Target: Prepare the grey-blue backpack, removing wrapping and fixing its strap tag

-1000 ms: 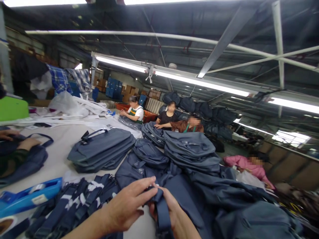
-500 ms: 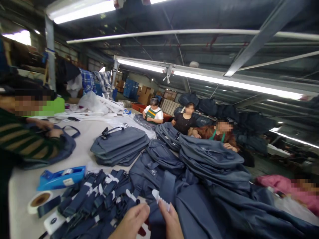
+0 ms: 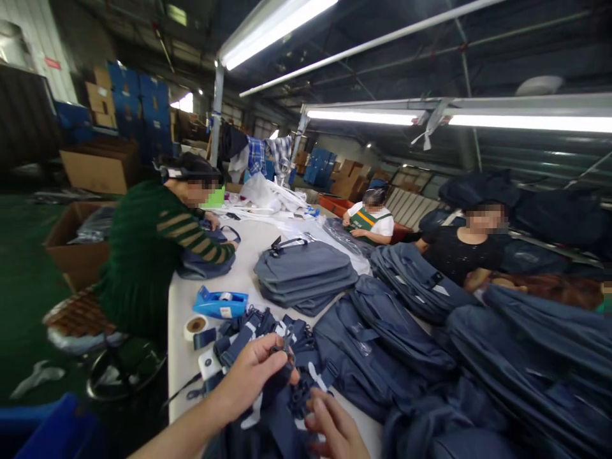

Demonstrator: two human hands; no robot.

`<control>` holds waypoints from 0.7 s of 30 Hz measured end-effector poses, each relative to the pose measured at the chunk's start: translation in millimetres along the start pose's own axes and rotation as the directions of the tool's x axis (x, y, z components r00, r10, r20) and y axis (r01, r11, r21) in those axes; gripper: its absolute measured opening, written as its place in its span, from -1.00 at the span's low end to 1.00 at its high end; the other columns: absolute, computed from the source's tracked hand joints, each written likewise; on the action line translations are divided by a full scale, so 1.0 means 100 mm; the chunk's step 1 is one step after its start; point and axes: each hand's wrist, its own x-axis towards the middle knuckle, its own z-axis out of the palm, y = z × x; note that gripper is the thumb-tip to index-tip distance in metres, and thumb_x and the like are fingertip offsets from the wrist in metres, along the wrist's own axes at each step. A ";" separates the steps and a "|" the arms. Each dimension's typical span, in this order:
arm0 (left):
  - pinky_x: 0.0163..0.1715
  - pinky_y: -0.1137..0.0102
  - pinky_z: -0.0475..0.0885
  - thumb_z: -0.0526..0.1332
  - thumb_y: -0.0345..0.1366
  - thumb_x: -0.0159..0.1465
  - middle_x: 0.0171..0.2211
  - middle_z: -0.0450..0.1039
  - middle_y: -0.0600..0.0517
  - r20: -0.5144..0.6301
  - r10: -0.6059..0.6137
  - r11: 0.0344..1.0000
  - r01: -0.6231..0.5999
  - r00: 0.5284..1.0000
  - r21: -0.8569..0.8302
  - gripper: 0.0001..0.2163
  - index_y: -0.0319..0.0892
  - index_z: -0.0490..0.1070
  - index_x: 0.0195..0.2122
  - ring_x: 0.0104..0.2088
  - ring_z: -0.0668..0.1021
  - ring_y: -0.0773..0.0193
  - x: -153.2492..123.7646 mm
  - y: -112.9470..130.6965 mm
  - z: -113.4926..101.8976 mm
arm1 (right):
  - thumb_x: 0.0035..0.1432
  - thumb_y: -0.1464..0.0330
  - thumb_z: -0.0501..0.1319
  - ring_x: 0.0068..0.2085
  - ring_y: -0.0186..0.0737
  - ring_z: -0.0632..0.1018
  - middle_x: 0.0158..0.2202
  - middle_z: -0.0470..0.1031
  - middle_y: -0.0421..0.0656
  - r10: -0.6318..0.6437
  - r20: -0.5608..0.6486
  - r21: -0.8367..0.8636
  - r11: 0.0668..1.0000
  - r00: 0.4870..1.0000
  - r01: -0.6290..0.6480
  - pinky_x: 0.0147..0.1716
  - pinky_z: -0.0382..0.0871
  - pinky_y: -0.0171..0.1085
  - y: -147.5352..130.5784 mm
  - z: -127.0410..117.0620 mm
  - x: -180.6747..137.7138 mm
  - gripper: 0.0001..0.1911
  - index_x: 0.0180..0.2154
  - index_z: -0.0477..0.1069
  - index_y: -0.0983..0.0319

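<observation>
A dark strap buckle (image 3: 287,349) is pinched by the left hand (image 3: 251,373) above a heap of navy straps (image 3: 248,331) at the table's (image 3: 184,357) near edge. The right hand (image 3: 335,430) (fingers loosely curled, grasping nothing) is held just beside it; stacked grey bags (image 3: 306,271) are seen farther off.

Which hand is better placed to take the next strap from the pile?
Probably the left hand: it is over the strap pile, pinching a buckle. The right hand is lower, nearer the bags.
</observation>
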 end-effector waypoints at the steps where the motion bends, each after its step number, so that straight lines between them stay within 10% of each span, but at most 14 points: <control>1: -0.39 0.43 0.41 0.20 -0.03 0.27 -0.39 0.59 -0.04 0.011 0.038 0.989 -0.039 0.999 0.141 -0.70 -0.20 0.38 -0.31 -0.46 0.55 0.28 -0.03 0.06 -0.08 | -0.14 -0.26 0.33 -0.36 -0.20 0.54 -0.27 0.55 -0.10 -0.072 0.022 -0.076 0.994 0.997 0.074 -0.44 0.42 -0.28 -0.16 0.04 -0.01 -0.11 0.05 0.47 0.23; 4: -0.43 0.44 0.32 0.10 -0.23 0.31 -0.40 0.55 0.05 0.053 0.163 0.789 -0.162 0.985 0.593 -0.81 -0.19 0.45 -0.27 -0.50 0.50 0.32 -0.10 0.25 -0.25 | 0.24 -0.05 0.14 -0.50 -0.35 0.39 -0.40 0.45 -0.25 -0.291 0.234 -0.196 0.921 0.928 0.338 -0.50 0.32 -0.34 -0.72 0.24 0.00 -0.30 0.28 0.24 0.18; 7: -0.39 0.43 0.26 0.05 -0.33 0.29 -0.46 0.49 0.08 0.135 0.229 0.564 -0.244 0.964 0.789 -0.79 -0.19 0.49 -0.28 -0.45 0.49 0.31 -0.13 0.42 -0.36 | 0.28 0.16 0.14 -0.51 -0.36 0.40 -0.49 0.41 -0.29 -0.373 0.482 -0.253 0.807 0.793 0.534 -0.50 0.30 -0.37 -1.18 0.53 0.09 -0.57 0.10 0.45 0.19; 11: -0.32 0.44 0.34 0.05 -0.27 0.33 -0.37 0.52 0.06 0.157 0.077 0.775 -0.159 0.985 0.612 -0.78 -0.19 0.48 -0.24 -0.38 0.49 0.30 -0.14 0.47 -0.56 | 0.28 0.29 0.13 -0.54 -0.40 0.43 -0.53 0.43 -0.31 -0.398 0.599 -0.256 0.727 0.695 0.637 -0.50 0.30 -0.40 -1.33 0.84 0.20 -0.79 -0.29 0.50 0.21; 21: -0.40 0.47 0.35 0.12 0.09 0.33 -0.39 0.45 0.06 0.115 -0.198 0.957 0.166 0.973 0.236 -0.57 -0.24 0.48 -0.24 -0.44 0.43 0.33 -0.40 0.05 -0.91 | 0.18 0.22 0.15 -0.57 -0.39 0.41 -0.57 0.39 -0.31 -0.132 0.674 -0.183 0.923 0.726 0.338 -0.56 0.27 -0.41 -0.79 1.19 0.34 -0.79 -0.39 0.36 0.22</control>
